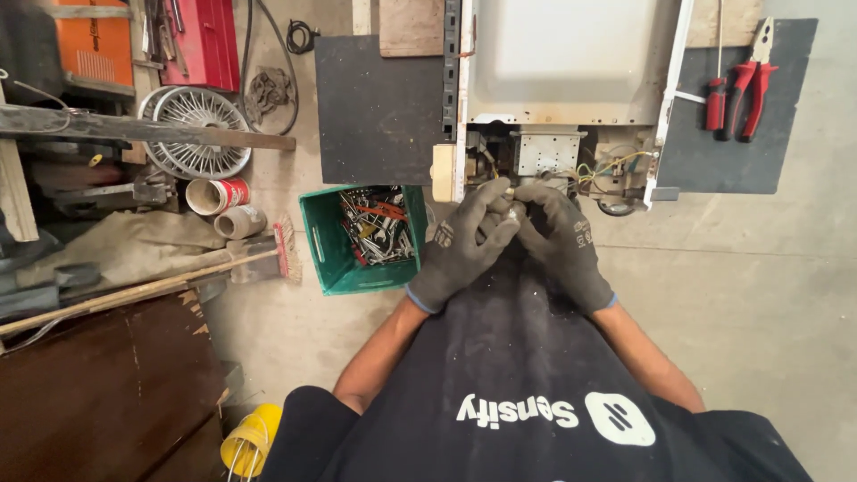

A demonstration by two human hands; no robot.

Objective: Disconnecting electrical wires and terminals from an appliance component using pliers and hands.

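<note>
A repair workshop, it seems: bare concrete floor (768,295), a green crate of wrenches (361,239), red-handled pliers (748,85) and a screwdriver (716,98), a wire wheel (198,132), and a white appliance (562,62) opened up, possibly a microwave.

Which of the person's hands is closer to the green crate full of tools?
The left. The left hand sits just right of the green crate in the picture, almost beside its edge. The right hand is farther off, beyond the left hand, with fingers meeting it.
</note>
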